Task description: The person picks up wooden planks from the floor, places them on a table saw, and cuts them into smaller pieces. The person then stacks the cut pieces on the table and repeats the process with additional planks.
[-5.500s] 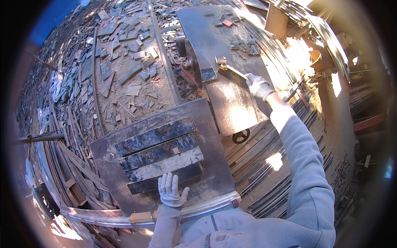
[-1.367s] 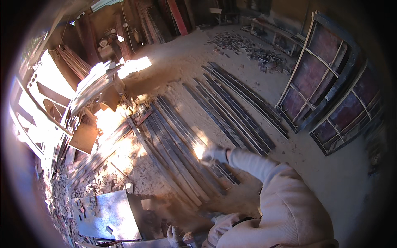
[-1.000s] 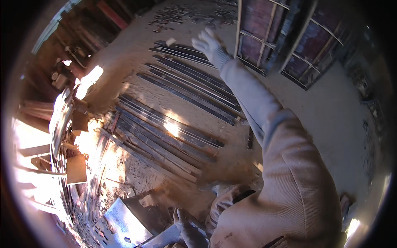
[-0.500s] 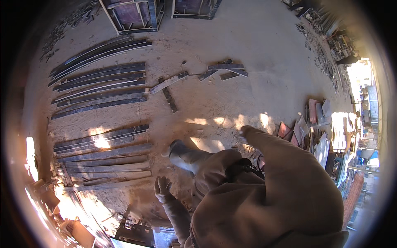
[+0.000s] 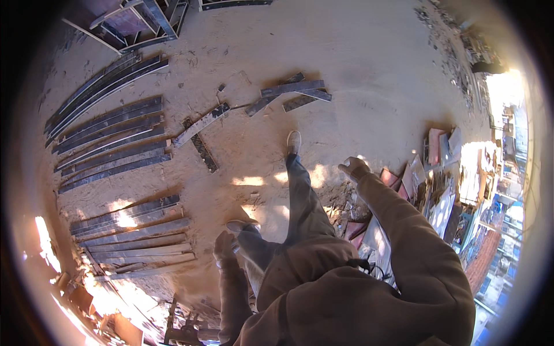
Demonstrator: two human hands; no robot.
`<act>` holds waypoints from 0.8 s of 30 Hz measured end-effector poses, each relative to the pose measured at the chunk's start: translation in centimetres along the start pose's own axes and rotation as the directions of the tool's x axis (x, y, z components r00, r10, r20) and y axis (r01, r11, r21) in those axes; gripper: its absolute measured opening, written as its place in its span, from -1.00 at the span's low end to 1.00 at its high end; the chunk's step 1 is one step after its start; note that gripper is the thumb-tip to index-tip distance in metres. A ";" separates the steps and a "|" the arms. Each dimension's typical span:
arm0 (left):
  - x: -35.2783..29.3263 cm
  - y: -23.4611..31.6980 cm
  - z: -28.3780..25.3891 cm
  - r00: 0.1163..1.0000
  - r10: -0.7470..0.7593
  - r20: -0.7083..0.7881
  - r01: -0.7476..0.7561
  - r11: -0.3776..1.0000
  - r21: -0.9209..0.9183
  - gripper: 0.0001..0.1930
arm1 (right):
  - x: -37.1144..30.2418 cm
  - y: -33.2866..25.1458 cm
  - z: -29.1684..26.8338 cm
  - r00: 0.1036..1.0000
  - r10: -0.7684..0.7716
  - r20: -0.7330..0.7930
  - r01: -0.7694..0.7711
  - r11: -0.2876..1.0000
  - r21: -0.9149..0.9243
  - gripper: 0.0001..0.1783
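Observation:
I am in mid-stride, both hands away from the boards on the ground. My left hand (image 5: 225,247) hangs low beside my left leg, nearest the ends of the lower row of dark planks (image 5: 133,229). Motion blurs its fingers, and I see no object in it. Out in front on the other side is my right hand (image 5: 355,168), its fingers curled in, with nothing showing in them. It is above the bare ground, close to a heap of reddish and grey sheet scraps (image 5: 411,176). My right shoe (image 5: 294,142) is forward on the dusty ground; the left shoe (image 5: 239,225) is farther back.
More long dark planks (image 5: 112,134) lie in rows at the left. Short crossed boards (image 5: 294,92) and a pale-topped board (image 5: 201,124) lie ahead. Framed panels (image 5: 130,26) stand at the far left. Scrap and debris (image 5: 461,196) line the right side.
The planks and framed panels have shifted left in view as I move. My right leg has come forward into sight. My left hand, spread earlier, is now blurred; my right arm stays stretched ahead.

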State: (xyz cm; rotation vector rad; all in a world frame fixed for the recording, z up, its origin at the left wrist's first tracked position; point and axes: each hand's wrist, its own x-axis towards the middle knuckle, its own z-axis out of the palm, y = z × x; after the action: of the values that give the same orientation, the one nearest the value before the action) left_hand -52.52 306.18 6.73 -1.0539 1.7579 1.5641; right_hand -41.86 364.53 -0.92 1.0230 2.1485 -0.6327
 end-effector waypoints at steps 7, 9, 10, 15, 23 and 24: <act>5.5 -0.6 26.8 0.979 -0.124 0.163 0.057 0.931 0.360 -0.62 | 25.7 -4.6 -1.0 0.947 0.216 0.239 -0.322 0.669 0.670 -0.39; 7.5 -1.5 32.8 0.957 -0.045 0.285 -0.064 0.930 0.361 -0.66 | 33.3 -6.0 0.1 0.894 0.311 0.323 -0.447 0.571 0.689 -0.30; 8.8 -1.7 35.1 0.945 -0.066 0.319 -0.034 0.954 0.299 -0.67 | 36.8 -7.0 1.0 0.892 0.311 0.327 -0.450 0.543 0.709 -0.27; 20.9 -0.6 44.6 0.917 -0.063 0.394 -0.143 0.870 0.471 -0.63 | 51.2 -10.3 5.2 0.877 0.303 0.372 -0.472 0.404 0.783 -0.04; 32.0 5.4 50.1 0.837 -0.030 0.547 -0.334 0.763 0.553 -0.60 | 71.2 -14.0 13.2 0.804 0.469 0.366 -0.530 0.286 0.799 0.08; 32.5 6.1 50.1 0.844 -0.056 0.534 -0.299 0.777 0.554 -0.61 | 72.4 -14.6 13.6 0.826 0.420 0.375 -0.513 0.285 0.810 0.07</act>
State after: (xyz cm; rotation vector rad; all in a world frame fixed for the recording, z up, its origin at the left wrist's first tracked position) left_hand -79.75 349.25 -25.01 -0.1477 1.7580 1.0495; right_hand -82.82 382.10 -61.34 2.0363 1.1457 -1.5450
